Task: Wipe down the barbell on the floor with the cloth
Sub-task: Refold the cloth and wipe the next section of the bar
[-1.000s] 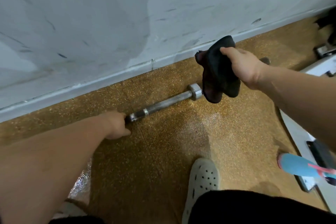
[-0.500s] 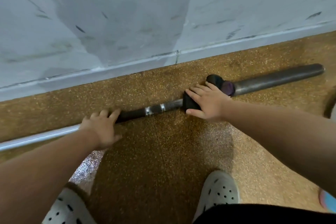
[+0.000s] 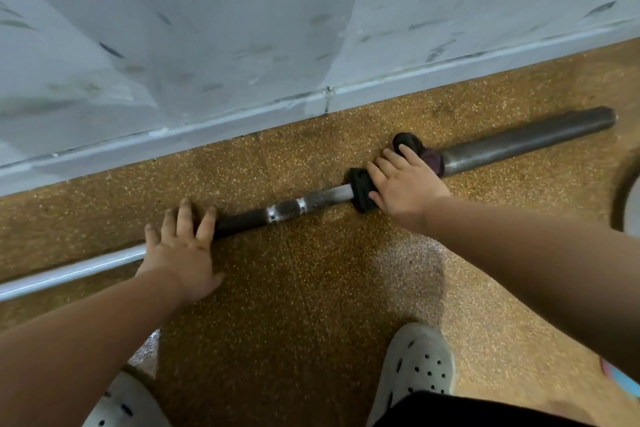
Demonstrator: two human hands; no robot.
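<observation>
A long steel barbell (image 3: pixel 298 206) lies on the speckled brown floor, parallel to the wall, with its thick dark sleeve (image 3: pixel 526 144) at the right. My right hand (image 3: pixel 405 189) presses a dark cloth (image 3: pixel 362 191) around the bar at the collar, where shaft meets sleeve. The cloth bunches out on both sides of the hand and hides the collar. My left hand (image 3: pixel 181 248) rests flat on the shaft further left, fingers spread over it, not closed around it.
A pale grey wall with a skirting board (image 3: pixel 242 121) runs just behind the bar. My two white perforated clogs (image 3: pixel 415 367) stand near the bottom edge. A round grey object (image 3: pixel 628 204) sits at the right edge.
My right hand brought the cloth down from the air onto the bar's collar and holds it there. My left hand loosened from a grip to a flat palm on the shaft.
</observation>
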